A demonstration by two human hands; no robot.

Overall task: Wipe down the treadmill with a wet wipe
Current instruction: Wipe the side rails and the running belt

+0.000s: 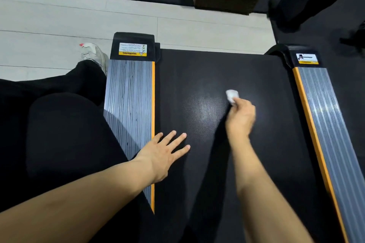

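One small, soft wet wipe [231, 95] is pinched, bunched, in the right hand [240, 117] against the treadmill belt [207, 69]. The left hand [165, 153] is laid flat, fingers spread, on the belt. Being limp and light, the wipe is probably best kept wadded under the fingertips.

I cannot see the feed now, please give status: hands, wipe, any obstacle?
Right hand grips wet wipe on treadmill belt. Left hand flat on belt, fingers spread. Nothing in the wipe's way.
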